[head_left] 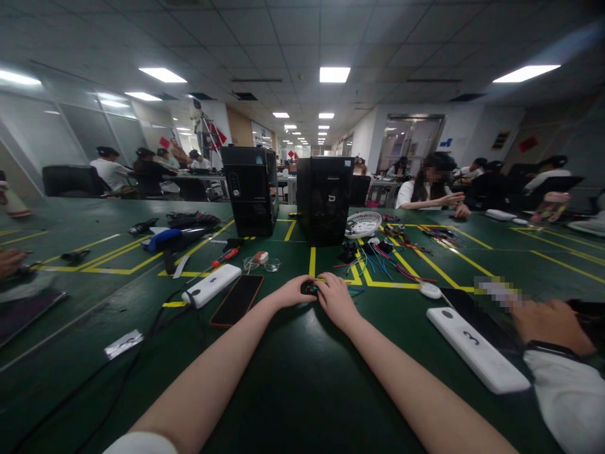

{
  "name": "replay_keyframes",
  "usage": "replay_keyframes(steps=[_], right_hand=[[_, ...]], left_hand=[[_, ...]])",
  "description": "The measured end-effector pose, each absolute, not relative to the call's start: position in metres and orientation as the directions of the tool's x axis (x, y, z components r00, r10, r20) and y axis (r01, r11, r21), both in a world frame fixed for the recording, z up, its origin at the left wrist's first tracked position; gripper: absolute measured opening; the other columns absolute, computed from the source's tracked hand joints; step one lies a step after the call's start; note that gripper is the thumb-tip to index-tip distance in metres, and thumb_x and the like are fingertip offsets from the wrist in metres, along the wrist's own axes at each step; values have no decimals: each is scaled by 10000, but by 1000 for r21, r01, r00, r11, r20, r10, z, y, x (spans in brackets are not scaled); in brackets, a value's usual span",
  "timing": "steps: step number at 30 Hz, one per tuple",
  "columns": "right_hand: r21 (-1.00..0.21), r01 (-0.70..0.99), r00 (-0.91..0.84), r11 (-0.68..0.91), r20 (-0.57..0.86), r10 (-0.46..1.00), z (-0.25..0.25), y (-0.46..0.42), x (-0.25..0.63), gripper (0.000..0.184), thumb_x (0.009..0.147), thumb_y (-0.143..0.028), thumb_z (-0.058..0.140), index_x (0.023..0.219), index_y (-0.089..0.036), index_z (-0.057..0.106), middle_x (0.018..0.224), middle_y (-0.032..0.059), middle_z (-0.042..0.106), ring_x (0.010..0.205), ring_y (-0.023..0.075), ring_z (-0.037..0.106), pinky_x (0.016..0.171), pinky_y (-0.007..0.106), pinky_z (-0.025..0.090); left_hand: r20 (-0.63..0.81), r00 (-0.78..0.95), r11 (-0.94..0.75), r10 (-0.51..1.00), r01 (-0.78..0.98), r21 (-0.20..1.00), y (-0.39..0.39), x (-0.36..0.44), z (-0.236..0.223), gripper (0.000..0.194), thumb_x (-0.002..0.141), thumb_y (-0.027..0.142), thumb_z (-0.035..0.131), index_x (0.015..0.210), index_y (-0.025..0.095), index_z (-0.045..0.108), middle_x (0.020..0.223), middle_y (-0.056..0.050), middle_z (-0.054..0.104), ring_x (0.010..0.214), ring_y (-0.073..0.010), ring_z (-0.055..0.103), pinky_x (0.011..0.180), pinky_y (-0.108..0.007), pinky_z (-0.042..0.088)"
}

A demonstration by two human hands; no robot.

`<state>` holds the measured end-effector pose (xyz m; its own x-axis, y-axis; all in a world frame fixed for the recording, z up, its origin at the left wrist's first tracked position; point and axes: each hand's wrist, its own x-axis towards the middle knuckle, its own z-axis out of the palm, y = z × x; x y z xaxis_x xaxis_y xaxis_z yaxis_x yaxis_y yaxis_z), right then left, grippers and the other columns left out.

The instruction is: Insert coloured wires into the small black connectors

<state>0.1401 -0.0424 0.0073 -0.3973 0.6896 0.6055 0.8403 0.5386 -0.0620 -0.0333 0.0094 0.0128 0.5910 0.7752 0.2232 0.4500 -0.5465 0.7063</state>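
At 12 o'clock, left hand [293, 291] and right hand [336, 299] grip a dark part [309, 288], apparently mid-handling; next calls for steadiness.

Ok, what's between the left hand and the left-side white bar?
A dark phone lies between the left hand and the white bar, in the head view.

Head-worn camera, set above near side of green table [283, 391], facing forward and slightly down across it. Wide field: left hand [292, 292] and right hand [336, 298] close, near mid-frame; room recedes beyond; ceiling [293, 38] across top.
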Motion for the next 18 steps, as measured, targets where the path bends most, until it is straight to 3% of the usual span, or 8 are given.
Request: replay_keyframes(steps=[3,8,18], right_hand=[[-51,828,-424,558,594,684,6,-41,141,212,805,-134,471,986,-174,574,1089,101,542,1085,222,426,876,381,345],[-63,822,-431,566,582,690,8,-42,141,170,805,-141,486,947,-172,575,1047,91,555,1036,210,453,861,369,357],[-99,804,-430,586,584,688,7,-37,131,114,815,-150,481,878,-170,575,982,75,565,978,200,471,835,355,356]], left_hand=[[248,554,-556,795,499,664,11,-35,10,441,669,352,672,1060,165,591,1092,-87,605,1043,-240,530,959,-365,358],[246,605,-595,758,484,642,15,-42,7,477,674,389,674,1103,204,581,1147,-69,593,1100,-243,502,1022,-408,271],[316,606,-645,730,459,611,17,-40,5,423,657,359,696,1025,166,620,1139,-90,585,1080,-230,507,962,-344,359]])
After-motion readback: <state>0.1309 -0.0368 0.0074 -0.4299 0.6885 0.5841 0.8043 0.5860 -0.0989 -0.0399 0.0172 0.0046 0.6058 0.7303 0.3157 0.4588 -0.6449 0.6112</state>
